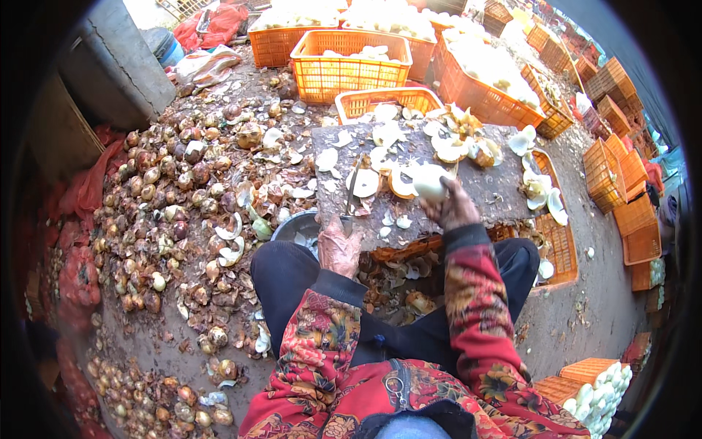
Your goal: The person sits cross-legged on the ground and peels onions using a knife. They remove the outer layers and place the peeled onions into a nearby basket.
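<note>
My left hand (340,249) grips the handle of a knife (354,184), its blade pointing away from me over the left part of a worn board (466,206). In my right hand (452,206) is a peeled white onion (429,182), raised a little over the board's middle. Cut onion layers and skins lie around both hands, among them a pale round slice (364,183) by the blade and a curved brown-edged piece (402,184). More peelings (466,142) are heaped along the far side. The fingers under the onion are partly hidden.
Unpeeled onions (181,181) and loose skins cover the ground at left. A metal basin (296,226) sits by my left knee. Orange crates (351,68) of peeled onions stand ahead; another crate (559,241) lies right of the board. Red mesh sacks (79,277) line the far left.
</note>
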Tool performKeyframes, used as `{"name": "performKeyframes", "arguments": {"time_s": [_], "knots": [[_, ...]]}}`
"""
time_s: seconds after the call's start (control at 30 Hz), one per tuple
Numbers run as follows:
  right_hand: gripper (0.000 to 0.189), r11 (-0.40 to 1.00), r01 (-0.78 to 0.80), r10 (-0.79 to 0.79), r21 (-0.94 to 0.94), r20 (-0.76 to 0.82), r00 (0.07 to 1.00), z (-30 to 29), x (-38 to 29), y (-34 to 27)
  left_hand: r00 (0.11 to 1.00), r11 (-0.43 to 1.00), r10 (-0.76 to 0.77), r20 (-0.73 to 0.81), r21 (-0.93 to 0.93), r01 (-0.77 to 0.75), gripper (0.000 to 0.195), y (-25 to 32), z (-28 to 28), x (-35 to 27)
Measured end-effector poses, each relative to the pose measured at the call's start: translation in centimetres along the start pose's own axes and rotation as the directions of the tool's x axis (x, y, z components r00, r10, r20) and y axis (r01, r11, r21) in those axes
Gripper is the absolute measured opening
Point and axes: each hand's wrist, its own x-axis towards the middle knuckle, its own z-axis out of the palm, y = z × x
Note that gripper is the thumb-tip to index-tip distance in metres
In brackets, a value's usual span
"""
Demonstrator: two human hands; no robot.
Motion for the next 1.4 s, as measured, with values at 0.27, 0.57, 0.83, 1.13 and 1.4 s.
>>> {"name": "performKeyframes", "arguments": {"time_s": [0.27, 0.57, 0.83, 1.13, 1.4], "knots": [[0.033, 0.633, 0.768, -0.551, -0.094, 0.642, 0.533, 14.4, 14.2, -11.0, 0.999, 0.994, 0.02, -0.029, -0.106, -0.023, 0.046, 0.1, -1.7, 0.6], [0.051, 0.744, 0.15, 0.093, -0.652, 0.322, 0.942, 9.0, -2.0, 1.1, 0.841, 0.954, -0.104, -0.531, 0.186, 0.236, 0.035, -8.3, -22.3, -8.1], [0.049, 0.634, -0.031, 0.23, -0.772, 0.151, 0.961, 5.0, -4.1, 6.9, 0.442, 0.528, -0.541, -0.716, 0.121, 0.84, 0.034, -28.3, -26.3, -31.3], [0.045, 0.566, -0.019, 0.25, -0.824, 0.15, 0.957, 4.4, -3.1, 7.5, 0.441, 0.34, -0.589, -0.678, 0.287, 0.896, 0.034, -28.3, -22.5, -37.1], [0.043, 0.558, -0.021, 0.189, -0.829, 0.103, 0.977, 3.8, -3.3, 8.0, 0.328, 0.534, -0.7, -0.634, -0.16, 0.83, 0.032, -26.7, -25.9, -33.0]]}}
